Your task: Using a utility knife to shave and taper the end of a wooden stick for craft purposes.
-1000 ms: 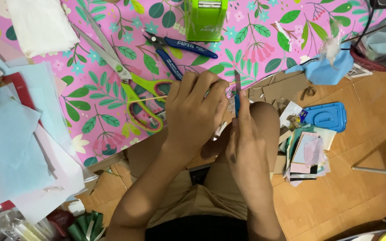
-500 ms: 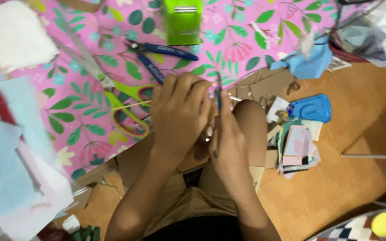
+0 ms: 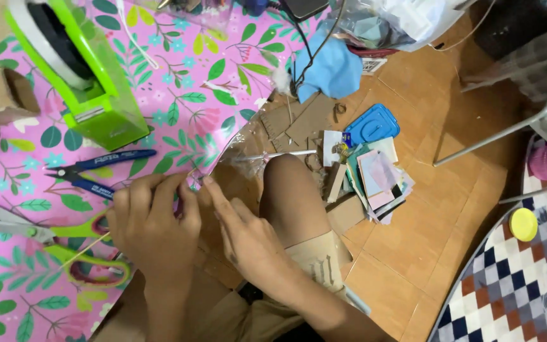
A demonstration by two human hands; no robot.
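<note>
Since the earlier frame both hands have shifted toward the lower left of the view, and the green tape dispenser (image 3: 80, 79) now stands at the upper left. Left hand (image 3: 153, 228) and right hand (image 3: 248, 237) meet at the edge of the pink floral sheet (image 3: 178, 82), fingertips pinched together on a small piece (image 3: 195, 183) there. Blue pliers (image 3: 93, 171) lie just beside the left hand; green-handled scissors (image 3: 64, 244) partly beneath it. A blue card (image 3: 371, 125) lies well apart on the wooden floor (image 3: 451, 209).
</note>
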